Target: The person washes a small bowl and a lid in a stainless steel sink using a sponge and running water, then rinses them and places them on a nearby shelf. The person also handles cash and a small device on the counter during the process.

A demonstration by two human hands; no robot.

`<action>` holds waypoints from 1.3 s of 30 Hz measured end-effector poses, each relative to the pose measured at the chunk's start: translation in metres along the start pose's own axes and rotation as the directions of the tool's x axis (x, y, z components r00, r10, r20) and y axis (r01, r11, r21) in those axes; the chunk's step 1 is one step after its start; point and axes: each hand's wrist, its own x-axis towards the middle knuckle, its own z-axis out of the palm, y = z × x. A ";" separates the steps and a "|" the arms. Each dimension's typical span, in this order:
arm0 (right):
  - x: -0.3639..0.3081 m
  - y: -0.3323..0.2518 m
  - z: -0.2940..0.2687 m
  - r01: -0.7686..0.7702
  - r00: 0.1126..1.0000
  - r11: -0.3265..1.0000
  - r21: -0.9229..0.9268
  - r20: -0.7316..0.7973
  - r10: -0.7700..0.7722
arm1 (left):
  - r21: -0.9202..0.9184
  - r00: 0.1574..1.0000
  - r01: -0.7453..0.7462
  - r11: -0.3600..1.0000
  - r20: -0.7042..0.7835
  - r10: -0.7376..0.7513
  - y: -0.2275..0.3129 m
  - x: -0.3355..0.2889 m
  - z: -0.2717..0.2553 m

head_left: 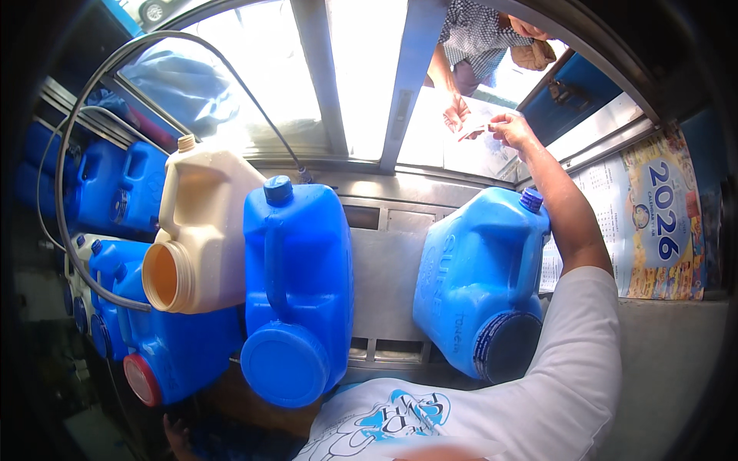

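Note:
My right hand [510, 131] reaches out through the window opening at the upper right, its fingers pinched on a thin pale slip [474, 134] that looks like a banknote. Another person's hand [457, 114] is just beside the slip, outside the window. Under my right arm a light blue water jug [461, 261] stands on the metal counter [384, 280]. Low at the left, in shadow, my left hand [177, 435] is empty with its fingers apart. Above it hangs the red-capped end of a blue jug [184, 346].
A darker blue jug [300, 269] with a large round cap stands mid-counter. Left of it, a cream jug [207, 223] has its wide mouth uncapped. A grey hose [65, 154] loops across the left. More blue jugs [115, 184] stand behind. A calendar [653, 223] hangs at the right.

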 end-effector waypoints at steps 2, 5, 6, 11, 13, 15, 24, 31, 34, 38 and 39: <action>0.007 0.008 -0.001 0.031 0.997 0.999 0.040 0.073 -0.033 | -0.002 0.999 0.005 1.000 0.048 -0.005 0.003 0.001 0.001; 0.017 0.015 -0.003 0.072 0.986 0.992 0.101 0.142 -0.086 | 0.166 0.999 0.023 0.986 0.044 -0.031 0.004 0.004 0.013; 0.018 0.014 -0.002 0.085 0.981 0.989 0.121 0.163 -0.104 | 0.061 0.997 0.068 0.996 0.024 -0.069 0.003 0.002 0.015; 0.013 0.013 0.002 0.065 0.987 0.978 0.196 0.128 -0.092 | -0.193 0.992 0.119 0.974 -0.017 -0.124 0.008 0.006 0.015; 0.010 0.009 0.000 0.085 0.990 0.980 0.181 0.098 -0.104 | -0.103 0.987 0.156 0.982 -0.011 -0.158 0.010 0.004 0.010; 0.013 0.015 -0.005 0.095 0.990 0.975 0.201 0.083 -0.113 | 0.043 0.992 0.125 0.991 0.011 -0.126 0.017 0.007 0.010; -0.002 -0.016 -0.019 0.406 0.861 0.889 -0.212 -0.236 -0.450 | -0.073 0.921 -0.325 0.943 0.200 0.333 -0.030 0.021 0.007; -0.106 -0.018 -0.094 0.597 0.747 0.602 -0.530 0.094 -0.658 | 0.454 0.984 -0.179 0.873 0.079 0.161 -0.041 0.044 0.076; -0.224 -0.051 -0.026 0.687 0.720 0.482 -0.543 0.419 -0.553 | 0.347 0.995 -0.059 0.936 0.091 0.029 -0.062 0.014 0.060; -0.409 -0.098 0.095 0.805 0.592 0.149 -0.575 0.756 -0.281 | 0.550 0.997 -0.077 0.832 0.050 0.059 -0.141 0.011 0.038; -0.436 -0.092 0.119 0.780 0.626 0.143 -0.609 0.753 -0.203 | 0.435 0.999 -0.045 0.899 0.043 0.029 -0.143 0.009 0.026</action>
